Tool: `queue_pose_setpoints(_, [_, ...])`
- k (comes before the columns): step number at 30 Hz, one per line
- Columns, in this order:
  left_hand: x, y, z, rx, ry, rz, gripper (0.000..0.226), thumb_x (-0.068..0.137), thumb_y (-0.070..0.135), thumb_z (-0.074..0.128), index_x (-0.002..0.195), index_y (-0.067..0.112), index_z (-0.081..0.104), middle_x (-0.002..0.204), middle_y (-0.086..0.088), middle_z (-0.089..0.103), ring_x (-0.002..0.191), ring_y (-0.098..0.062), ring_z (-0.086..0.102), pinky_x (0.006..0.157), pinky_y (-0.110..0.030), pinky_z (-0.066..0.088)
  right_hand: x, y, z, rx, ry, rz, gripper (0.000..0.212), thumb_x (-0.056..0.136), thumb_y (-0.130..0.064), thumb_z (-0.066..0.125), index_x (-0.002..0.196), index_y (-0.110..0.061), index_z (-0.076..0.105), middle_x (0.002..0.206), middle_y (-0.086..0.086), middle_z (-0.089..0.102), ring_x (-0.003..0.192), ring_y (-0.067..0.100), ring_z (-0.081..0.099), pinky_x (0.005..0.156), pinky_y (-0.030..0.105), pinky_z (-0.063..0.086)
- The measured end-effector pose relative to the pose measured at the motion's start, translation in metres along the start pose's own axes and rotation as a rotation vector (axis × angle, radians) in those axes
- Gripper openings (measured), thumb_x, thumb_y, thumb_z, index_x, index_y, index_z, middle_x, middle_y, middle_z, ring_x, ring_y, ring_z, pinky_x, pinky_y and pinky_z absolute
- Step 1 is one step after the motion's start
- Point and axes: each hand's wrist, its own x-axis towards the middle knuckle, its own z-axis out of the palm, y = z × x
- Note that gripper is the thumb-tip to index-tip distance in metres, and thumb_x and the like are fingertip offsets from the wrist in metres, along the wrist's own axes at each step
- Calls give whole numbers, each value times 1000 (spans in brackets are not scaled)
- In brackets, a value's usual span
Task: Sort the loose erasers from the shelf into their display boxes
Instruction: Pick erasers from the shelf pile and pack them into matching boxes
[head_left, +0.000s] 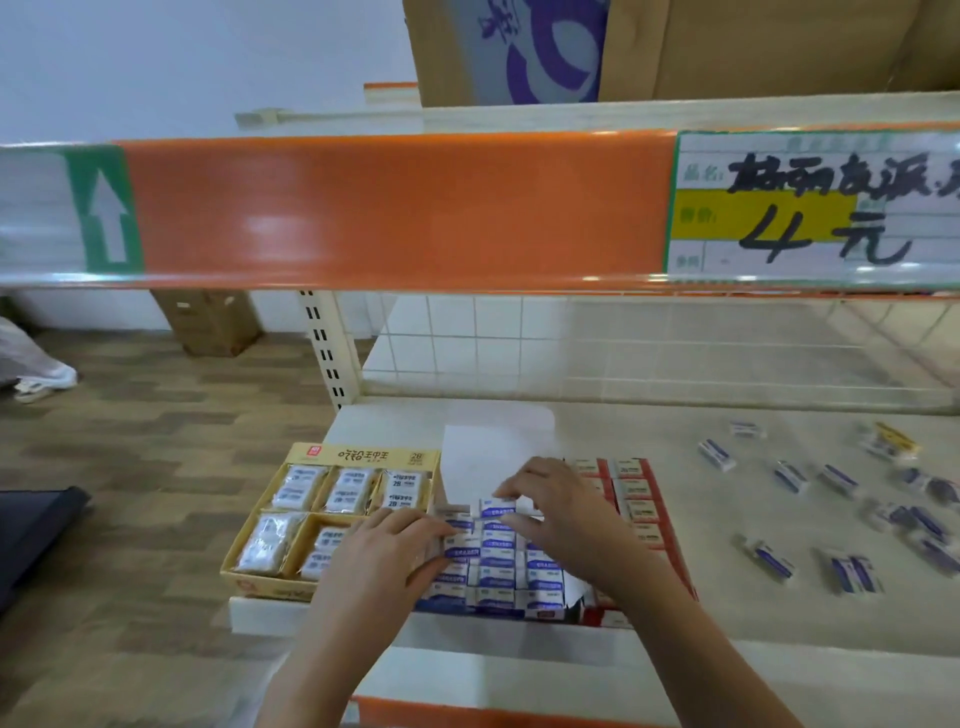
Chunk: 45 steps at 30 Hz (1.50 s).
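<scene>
L hand (402, 540): rested on the left edge of the blue-white box (493, 605), fingers fairly straight, tips pressed vs the top-left erasers in the rows; nothing curled round.
R hand (558, 512): over the box's upper right, thumb + fingertips pinched one blue-white eraser (497, 507) at the top of the middle row, eraser upright, label facing the camera.
Blue-white box: middle of shelf (727, 597) front, packed w/ rows of blue-white erasers; white flap (478, 467) stood up behind it.
Yellow box (311, 514): just left of the blue-white box, touching or nearly so, can't tell; held wrapped white erasers in compartments, 3 across the back row.
Red box (636, 499): just right of the blue-white box, partly hidden by the R forearm; cream-label erasers stacked in a column.
Loose erasers (789, 475): scattered on the shelf's right half, well apart from the boxes, mostly blue-white; one yellowish piece (896, 439) far back right. Blurry, count unclear.
Upper shelf edge (395, 208): orange strip, green arrow tag (106, 208) at left, handwritten price tag (815, 208) at right.
Cardboard carton (675, 47): on top shelf.
</scene>
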Motion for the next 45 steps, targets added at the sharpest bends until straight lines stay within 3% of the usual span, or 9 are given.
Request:
queue_pose_setpoints(3, [-2,-6,-4,9,37,35,31,69,28,82,97,28,71,95,12,69,87,-14,66,72,-33,54,10,-7,10,-33,-17,16,26,93,-28,55,118,-21,59,117,-7,55,106,4,45,93,18,35])
queue_pose_setpoints(6, [-6,-11,-7,-70,13,13,30,83,34,68,113,30,65,113,15,62,108,-9,57,89,-28,45,17,-16,22,-55,-23,56,27,91,-27,59,115,-18,62,111,-5,60,100,6,51,88,19,43])
queue_pose_setpoints(8, [-8,-16,-8,-63,15,41,32,77,35,74,108,33,66,107,17,64,101,-7,60,82,-26,50,19,-20,30,-78,5,75,25,90,-28,60,113,-20,64,107,-6,61,94,5,53,81,21,48])
queue_pose_setpoints(11, [-11,-19,-12,-47,10,81,42,54,35,89,90,36,68,88,20,67,78,-2,66,57,-17,52,20,-24,37,-104,39,89,24,92,-30,56,113,-22,61,108,-8,55,95,4,51,74,17,44])
queue_pose_setpoints(22, [-19,-19,-13,-102,-34,118,44,54,37,88,92,40,67,88,24,64,76,4,62,57,0,24,24,-32,50,-105,96,192,20,91,-30,56,110,-24,52,107,-10,51,96,4,48,72,17,40])
queue_pose_setpoints(32, [12,-20,-22,-32,66,203,33,58,36,86,88,32,71,81,18,67,75,-6,63,59,-26,55,10,-24,30,-63,94,239,34,90,-39,57,120,-24,54,114,-10,54,102,3,46,86,15,40])
queue_pose_setpoints(36, [39,-8,-27,27,20,244,27,70,35,80,95,33,70,91,16,67,87,-12,61,74,-31,51,-15,-12,9,-81,154,332,30,93,-33,53,122,-28,50,119,-11,51,103,2,43,87,14,35])
queue_pose_setpoints(39, [52,5,-20,23,-58,245,29,92,43,51,119,36,58,119,18,57,113,-9,45,96,-25,33,-30,-10,3,-105,154,400,29,93,-32,53,121,-27,51,124,-11,49,110,5,45,92,16,34])
queue_pose_setpoints(45, [65,14,2,110,-194,228,30,95,40,45,123,33,53,123,12,58,117,-11,42,100,-28,30,-47,-13,0,-121,152,465,23,93,-29,53,116,-24,51,123,-9,49,109,9,49,87,15,34])
